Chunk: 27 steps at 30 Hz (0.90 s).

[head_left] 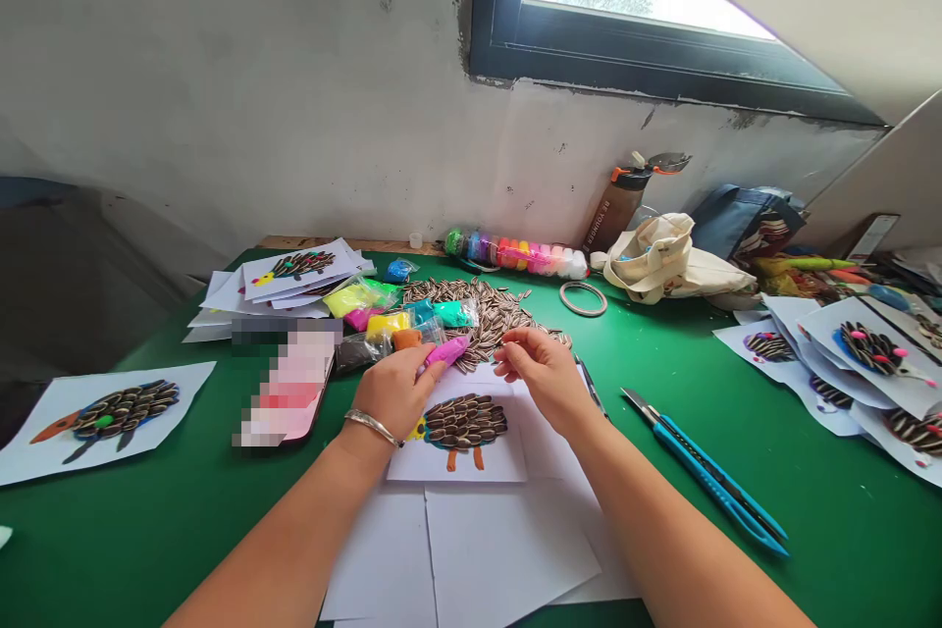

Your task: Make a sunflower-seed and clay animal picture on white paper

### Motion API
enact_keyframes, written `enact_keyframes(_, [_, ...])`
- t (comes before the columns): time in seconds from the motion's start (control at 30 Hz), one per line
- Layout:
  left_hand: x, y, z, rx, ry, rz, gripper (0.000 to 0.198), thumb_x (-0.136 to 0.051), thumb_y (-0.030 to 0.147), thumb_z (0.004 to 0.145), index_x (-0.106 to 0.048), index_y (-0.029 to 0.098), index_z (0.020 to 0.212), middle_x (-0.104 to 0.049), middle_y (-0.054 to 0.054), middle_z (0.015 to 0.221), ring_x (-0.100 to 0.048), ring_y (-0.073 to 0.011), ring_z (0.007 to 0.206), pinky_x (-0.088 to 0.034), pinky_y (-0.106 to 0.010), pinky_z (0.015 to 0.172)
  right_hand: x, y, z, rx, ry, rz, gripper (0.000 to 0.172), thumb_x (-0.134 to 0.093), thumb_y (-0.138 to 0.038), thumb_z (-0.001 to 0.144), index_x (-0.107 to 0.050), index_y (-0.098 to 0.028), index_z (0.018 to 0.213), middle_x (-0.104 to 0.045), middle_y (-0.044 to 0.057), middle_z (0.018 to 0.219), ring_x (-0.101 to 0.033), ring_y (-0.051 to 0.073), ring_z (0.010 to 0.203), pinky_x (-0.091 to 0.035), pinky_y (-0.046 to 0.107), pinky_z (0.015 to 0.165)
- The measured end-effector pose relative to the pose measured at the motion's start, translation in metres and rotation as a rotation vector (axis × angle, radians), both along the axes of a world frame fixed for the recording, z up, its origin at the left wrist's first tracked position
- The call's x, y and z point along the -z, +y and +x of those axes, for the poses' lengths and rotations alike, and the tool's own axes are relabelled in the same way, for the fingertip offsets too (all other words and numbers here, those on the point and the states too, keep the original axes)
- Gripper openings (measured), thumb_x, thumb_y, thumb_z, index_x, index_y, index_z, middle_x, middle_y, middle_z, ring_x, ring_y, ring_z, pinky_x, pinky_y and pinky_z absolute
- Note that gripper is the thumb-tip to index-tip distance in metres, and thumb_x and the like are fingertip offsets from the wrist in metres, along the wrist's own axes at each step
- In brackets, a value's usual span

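My left hand [398,390], with a silver bangle on the wrist, is closed around a small bag of pink clay [445,351]. My right hand [543,375] hovers just right of it with fingertips pinched near the bag's end; whether anything is in them I cannot make out. Below both hands lies a white card with a hedgehog made of sunflower seeds [463,422], with orange legs. A heap of loose sunflower seeds [486,309] sits just beyond the hands.
Clay bags in several colours [383,309] lie left of the seeds, a phone [290,392] beside them. Finished seed cards are stacked far left [110,412], back left [294,270] and right [868,353]. A blue utility knife [706,476], tape ring [583,298], bottle [622,201] and cloth bag [662,260] stand to the right.
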<state>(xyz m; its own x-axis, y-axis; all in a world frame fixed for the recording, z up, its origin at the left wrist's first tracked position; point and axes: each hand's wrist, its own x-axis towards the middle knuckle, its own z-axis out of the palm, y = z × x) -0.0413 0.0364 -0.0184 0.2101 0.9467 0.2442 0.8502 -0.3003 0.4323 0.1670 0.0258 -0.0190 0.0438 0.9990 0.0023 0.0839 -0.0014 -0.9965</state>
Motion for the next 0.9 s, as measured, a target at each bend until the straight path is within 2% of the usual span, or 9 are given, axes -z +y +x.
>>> enact_keyframes(0.1, [-0.002, 0.003, -0.003, -0.088, -0.081, -0.080, 0.037, -0.049, 0.044, 0.088, -0.070, 0.021, 0.107, -0.072, -0.007, 0.105, -0.066, -0.0268, 0.097, -0.049, -0.033, 0.080, -0.003, -0.002, 0.000, -0.024, -0.045, 0.004, 0.022, -0.055, -0.038, 0.084, -0.059, -0.017, 0.079, -0.064, 0.001, 0.067, -0.056, 0.011, 0.053, -0.042, 0.023, 0.049])
enact_keyframes(0.23, [-0.003, 0.005, -0.007, -0.163, -0.262, -0.119, 0.037, -0.053, 0.048, 0.084, -0.072, 0.022, 0.102, -0.073, -0.003, 0.103, -0.067, -0.0226, 0.093, -0.051, -0.028, 0.077, -0.010, -0.004, 0.000, -0.015, -0.105, 0.002, 0.026, -0.057, -0.038, 0.083, -0.060, -0.017, 0.068, -0.053, -0.004, 0.052, -0.044, 0.008, 0.044, -0.034, 0.021, 0.044])
enact_keyframes(0.33, [-0.001, 0.006, -0.008, -0.133, -0.196, -0.097, 0.036, -0.053, 0.048, 0.084, -0.072, 0.024, 0.103, -0.074, -0.002, 0.098, -0.069, -0.0219, 0.087, -0.052, -0.028, 0.073, -0.008, -0.002, 0.000, -0.005, -0.062, 0.018, 0.019, -0.061, -0.035, 0.079, -0.063, -0.017, 0.077, -0.058, -0.002, 0.061, -0.052, 0.010, 0.051, -0.041, 0.023, 0.051])
enact_keyframes(0.43, [0.003, 0.008, -0.007, -0.114, -0.110, -0.095, 0.034, -0.054, 0.045, 0.084, -0.072, 0.024, 0.105, -0.075, -0.004, 0.097, -0.069, -0.0240, 0.087, -0.053, -0.031, 0.073, -0.003, 0.000, 0.000, -0.023, -0.002, 0.014, 0.021, -0.061, -0.034, 0.079, -0.064, -0.017, 0.091, -0.066, 0.002, 0.075, -0.061, 0.014, 0.062, -0.047, 0.026, 0.060])
enact_keyframes(0.57, [0.002, 0.009, -0.009, -0.134, -0.081, -0.029, 0.036, -0.053, 0.040, 0.086, -0.069, 0.018, 0.110, -0.072, -0.010, 0.105, -0.067, -0.0283, 0.093, -0.052, -0.038, 0.080, -0.002, 0.000, 0.000, -0.058, -0.013, -0.013, 0.023, -0.056, -0.037, 0.082, -0.065, -0.016, 0.086, -0.066, 0.004, 0.077, -0.061, 0.014, 0.061, -0.046, 0.026, 0.055])
enact_keyframes(0.7, [-0.008, 0.000, -0.007, -0.063, -0.108, 0.304, 0.032, -0.050, 0.036, 0.089, -0.069, 0.018, 0.107, -0.072, -0.009, 0.105, -0.066, -0.0259, 0.096, -0.050, -0.039, 0.087, -0.007, -0.003, -0.002, -0.054, -0.072, 0.002, 0.026, -0.057, -0.037, 0.082, -0.063, -0.016, 0.067, -0.058, -0.001, 0.061, -0.050, 0.010, 0.052, -0.039, 0.023, 0.050])
enact_keyframes(0.77, [-0.013, -0.007, -0.003, 0.005, -0.178, 0.425, 0.030, -0.052, 0.035, 0.089, -0.069, 0.017, 0.105, -0.073, -0.009, 0.102, -0.066, -0.0245, 0.096, -0.050, -0.038, 0.088, -0.011, -0.005, -0.004, -0.046, -0.027, 0.006, 0.019, -0.062, -0.035, 0.078, -0.066, -0.017, 0.073, -0.058, -0.001, 0.064, -0.051, 0.010, 0.056, -0.041, 0.023, 0.053])
enact_keyframes(0.8, [-0.015, -0.011, 0.001, 0.070, -0.227, 0.422, 0.029, -0.053, 0.034, 0.089, -0.069, 0.017, 0.106, -0.073, -0.009, 0.102, -0.066, -0.0236, 0.096, -0.051, -0.037, 0.087, -0.013, -0.006, -0.005, -0.054, 0.020, 0.000, 0.016, -0.065, -0.033, 0.076, -0.067, -0.017, 0.080, -0.059, -0.002, 0.066, -0.052, 0.011, 0.058, -0.043, 0.024, 0.055])
enact_keyframes(0.9, [-0.018, -0.021, 0.012, 0.192, -0.377, 0.282, 0.025, -0.058, 0.030, 0.086, -0.069, 0.018, 0.105, -0.073, -0.006, 0.097, -0.068, -0.0191, 0.084, -0.055, -0.030, 0.078, -0.020, -0.011, -0.011, -0.129, 0.189, -0.049, 0.027, -0.071, -0.029, 0.070, -0.063, -0.019, 0.093, -0.062, -0.003, 0.068, -0.057, 0.011, 0.060, -0.045, 0.024, 0.058])
